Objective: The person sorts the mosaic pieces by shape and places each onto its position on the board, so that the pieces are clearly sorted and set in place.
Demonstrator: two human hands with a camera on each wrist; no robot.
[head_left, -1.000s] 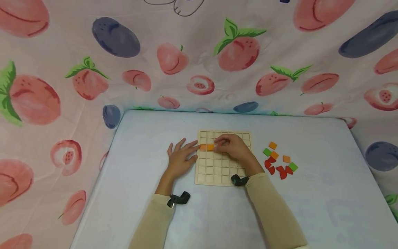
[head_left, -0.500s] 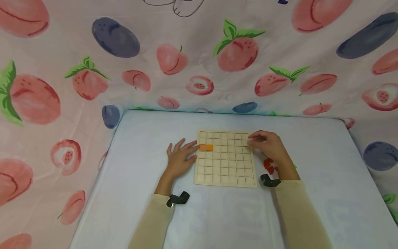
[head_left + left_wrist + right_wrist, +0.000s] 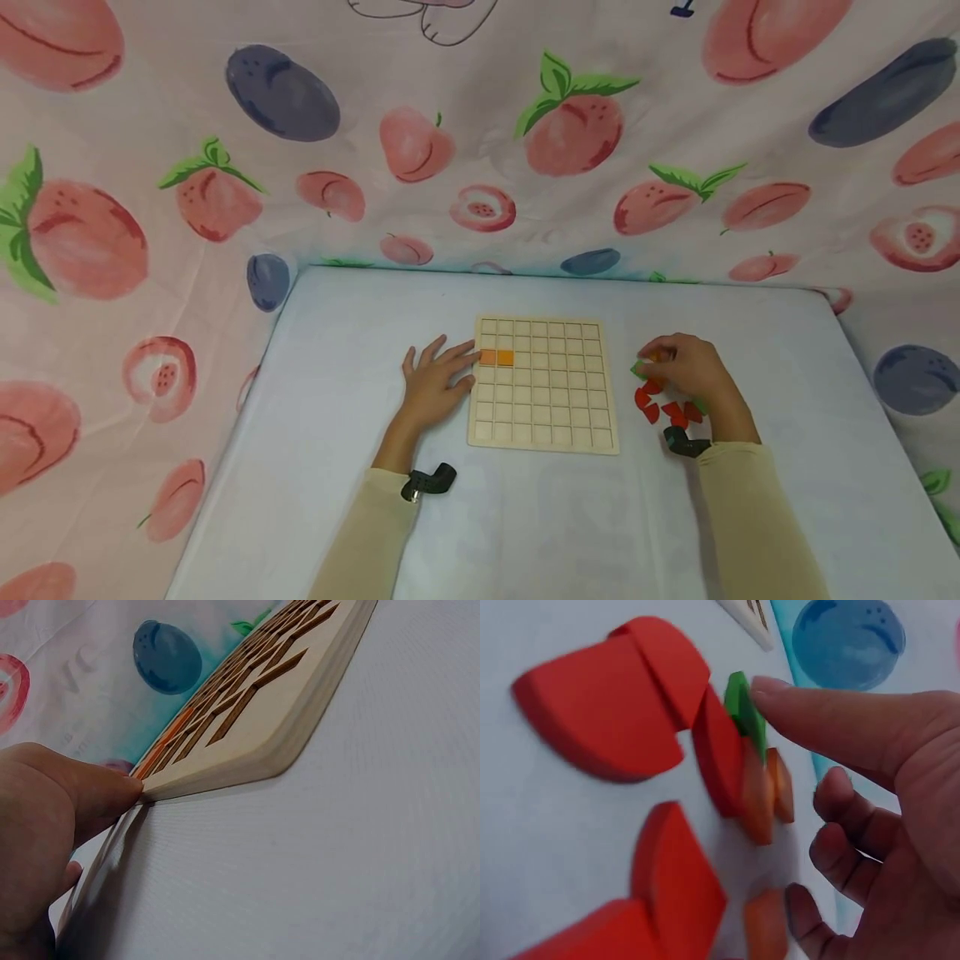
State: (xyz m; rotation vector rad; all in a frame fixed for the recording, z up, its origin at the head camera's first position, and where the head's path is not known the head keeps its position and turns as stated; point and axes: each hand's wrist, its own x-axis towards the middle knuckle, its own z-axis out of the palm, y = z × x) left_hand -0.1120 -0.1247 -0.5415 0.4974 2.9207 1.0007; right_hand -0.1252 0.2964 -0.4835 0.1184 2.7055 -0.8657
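My left hand (image 3: 438,385) lies spread at the left side of a pale wooden grid board (image 3: 555,417), fingertips at its edge. In the left wrist view its thumb (image 3: 112,791) touches the board's rim. Two orange square tiles (image 3: 505,358) sit side by side in the third row from the far edge, starting at the left. My right hand (image 3: 693,367) is over the loose pieces right of the board. In the right wrist view its thumb tip overlaps a green tile (image 3: 748,712), with orange tiles (image 3: 757,795) close by; the other visible fingers are loosely bent and the index finger is hidden.
Several red wedge-shaped pieces (image 3: 642,398) lie in a cluster below the right hand, some overlapping. A second green tile (image 3: 701,406) shows partly by the right wrist. The table (image 3: 375,317) has a pale cloth, and fruit-printed fabric (image 3: 420,75) hangs behind it.
My right hand has moved right, off the board beside the orange tiles to the loose pieces. The left hand stays at the board's left edge.
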